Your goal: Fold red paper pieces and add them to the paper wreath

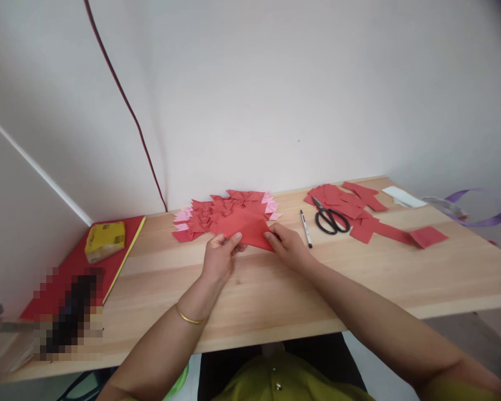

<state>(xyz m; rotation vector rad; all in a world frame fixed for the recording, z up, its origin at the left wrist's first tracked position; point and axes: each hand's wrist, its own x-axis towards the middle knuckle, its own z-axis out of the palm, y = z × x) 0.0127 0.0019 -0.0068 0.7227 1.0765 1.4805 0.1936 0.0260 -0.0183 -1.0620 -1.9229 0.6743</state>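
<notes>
A sheet of red paper (250,227) is held a little above the table, between my two hands. My left hand (222,253) pinches its lower left edge with the thumb on top. At its right edge, my right hand (287,245) grips the same sheet between thumb and fingers. Behind the sheet lies a pile of folded red paper pieces (208,210), and folded pink pieces (272,205) show at its ends. The sheet hides part of that pile.
Right of my hands lie a pen (306,228), black-handled scissors (331,218) and loose red paper pieces (337,197). A white strip (403,196) lies at the far right. On the left, a yellow packet (105,240) rests on large red sheets (62,278). A wall stands behind the wooden table (250,312).
</notes>
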